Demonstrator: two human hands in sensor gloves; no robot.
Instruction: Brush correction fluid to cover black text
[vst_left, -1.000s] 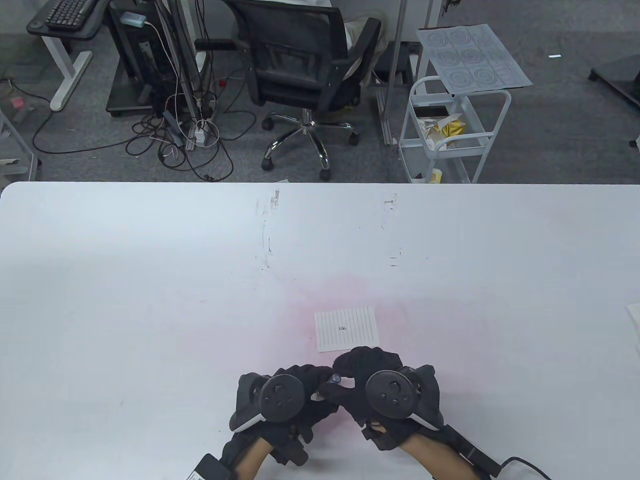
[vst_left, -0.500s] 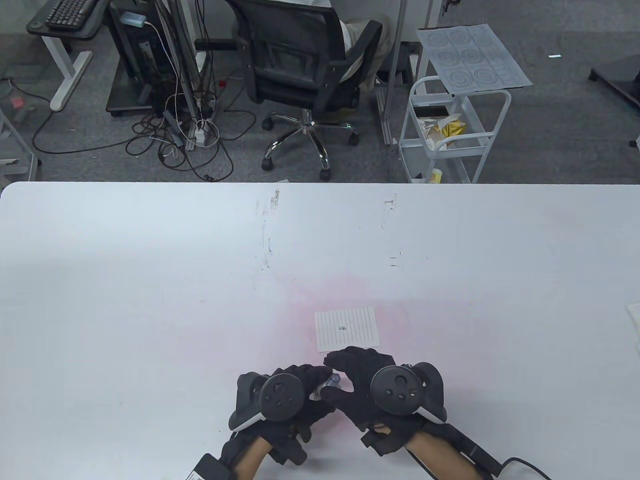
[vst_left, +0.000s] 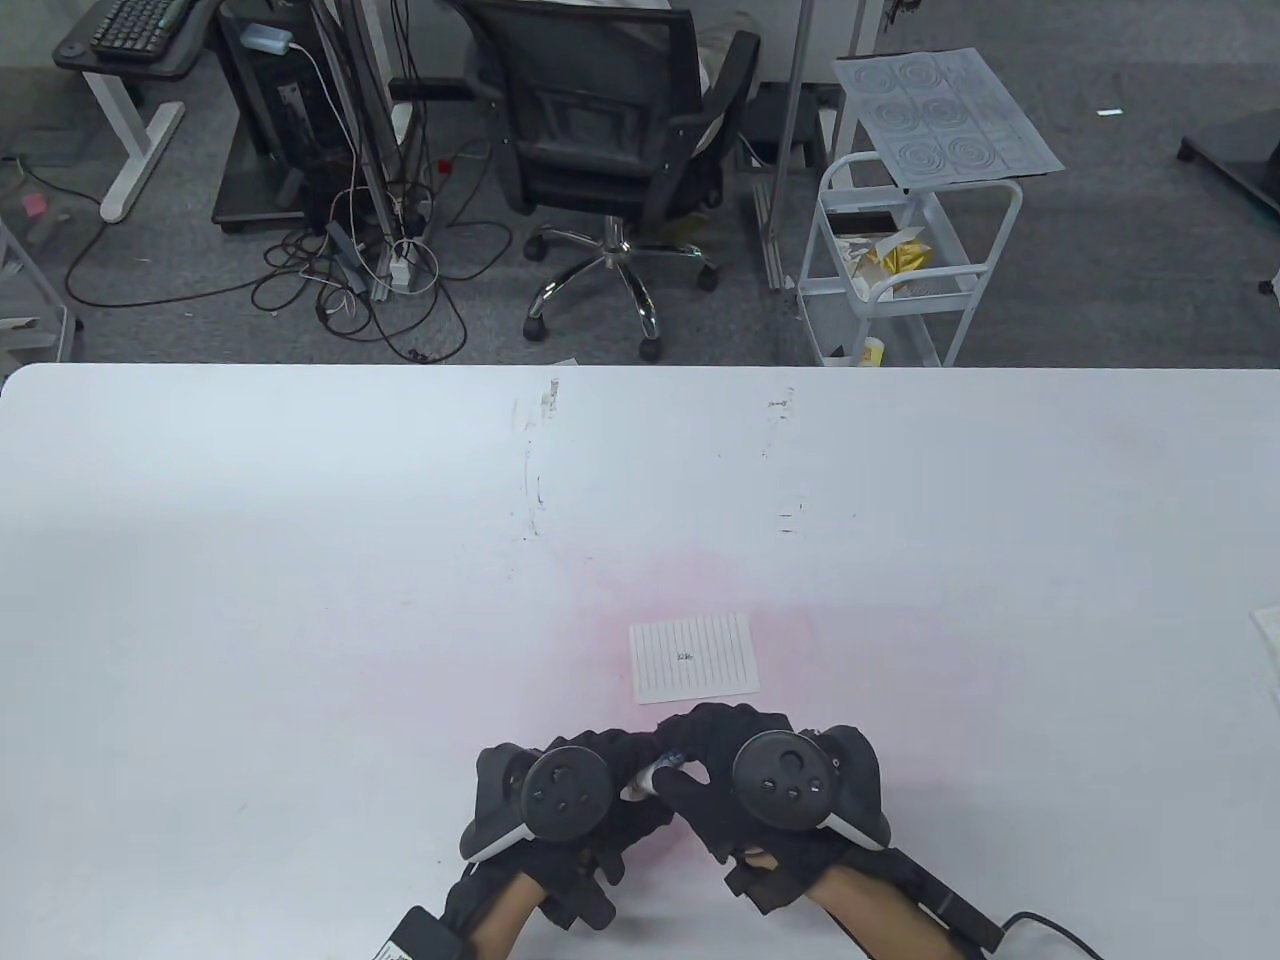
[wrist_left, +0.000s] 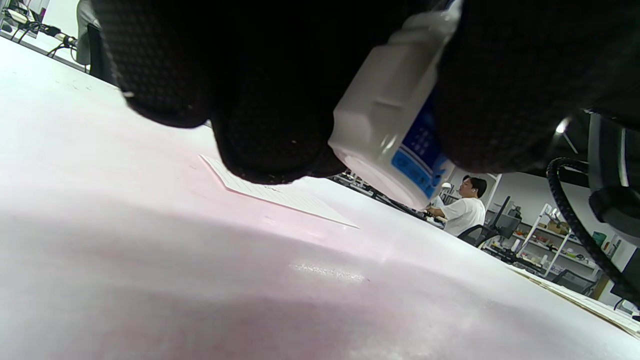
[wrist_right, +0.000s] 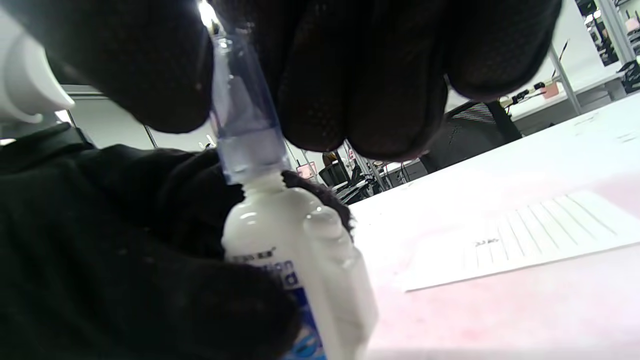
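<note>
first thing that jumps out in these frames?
Two gloved hands meet at the table's near edge: the left hand holds a white correction fluid bottle, and the right hand grips its translucent blue cap. Just beyond them lies a small lined paper bearing black text.

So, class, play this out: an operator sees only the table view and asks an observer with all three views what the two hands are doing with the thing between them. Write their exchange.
Operator: What is between the hands?
Observer: A white correction fluid bottle with a blue label; the left hand grips its body.
Operator: And the right hand?
Observer: The right hand pinches the translucent blue cap, which sits at the bottle's neck.
Operator: Is the bottle standing on the table?
Observer: No. In the left wrist view its base hangs above the table.
Operator: Is the text covered yet?
Observer: No, the black text shows bare on the lined paper.
</note>
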